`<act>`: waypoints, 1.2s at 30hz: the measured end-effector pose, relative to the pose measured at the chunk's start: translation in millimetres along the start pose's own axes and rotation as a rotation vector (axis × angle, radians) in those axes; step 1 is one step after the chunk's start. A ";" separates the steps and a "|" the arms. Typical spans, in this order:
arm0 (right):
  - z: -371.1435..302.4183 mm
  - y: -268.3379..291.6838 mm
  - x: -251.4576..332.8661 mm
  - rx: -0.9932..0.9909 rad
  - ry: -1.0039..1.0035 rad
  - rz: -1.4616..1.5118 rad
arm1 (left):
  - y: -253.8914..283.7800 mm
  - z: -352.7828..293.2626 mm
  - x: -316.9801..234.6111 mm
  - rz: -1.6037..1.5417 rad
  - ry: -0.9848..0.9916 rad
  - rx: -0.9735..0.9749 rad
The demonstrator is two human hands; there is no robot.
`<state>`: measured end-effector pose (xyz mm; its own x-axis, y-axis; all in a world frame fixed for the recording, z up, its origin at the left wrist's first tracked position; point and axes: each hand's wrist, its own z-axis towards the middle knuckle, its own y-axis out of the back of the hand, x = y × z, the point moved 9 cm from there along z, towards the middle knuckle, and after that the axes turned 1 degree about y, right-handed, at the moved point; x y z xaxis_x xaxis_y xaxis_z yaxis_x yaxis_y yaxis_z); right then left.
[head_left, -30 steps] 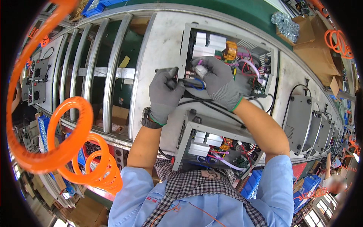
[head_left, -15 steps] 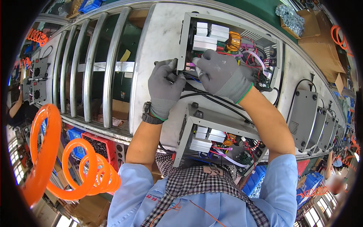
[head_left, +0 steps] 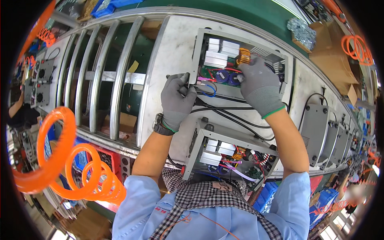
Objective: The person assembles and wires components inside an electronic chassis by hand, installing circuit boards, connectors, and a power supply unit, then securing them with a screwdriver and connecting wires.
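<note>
An opened grey metal case point(head_left: 195, 60) lies on the far side of the white bench, its circuitry exposed. Silver heat sinks point(head_left: 216, 59), an orange-wound coil point(head_left: 244, 55) and blue capacitors point(head_left: 222, 76) fill it. My gloved left hand point(head_left: 176, 100) is closed at the near corner of its left end panel; a dark bit shows by the fingertips, too hidden to name. Beside those fingers loops a blue wire point(head_left: 209, 95). My gloved right hand point(head_left: 260, 84) reaches inside by the coil and capacitors, fingers curled; whatever they hold is hidden.
A second opened case point(head_left: 200, 138) sits nearer me, with black cables point(head_left: 228, 108) between the two. Metal rollers point(head_left: 120, 80) adjoin the bench at left. An orange coiled hose point(head_left: 56, 150) hangs at lower left. More grey units point(head_left: 314, 132) stand at right.
My right hand has moved right, from the wires near the left panel to beside the coil, uncovering the capacitors. My left hand stays at the panel corner. The view has shifted slightly.
</note>
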<state>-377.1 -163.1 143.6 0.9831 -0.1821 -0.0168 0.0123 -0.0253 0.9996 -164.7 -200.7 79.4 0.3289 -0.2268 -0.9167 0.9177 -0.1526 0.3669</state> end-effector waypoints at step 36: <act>-16.2 -1.3 51.1 -0.296 0.588 0.626 | 8.2 -1.6 -9.0 -0.026 -0.100 0.023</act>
<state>-323.9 -156.5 141.8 0.7593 0.4553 0.4649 -0.5890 0.1774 0.7884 -159.7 -198.3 90.4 0.2799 -0.3169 -0.9062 0.9198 -0.1819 0.3477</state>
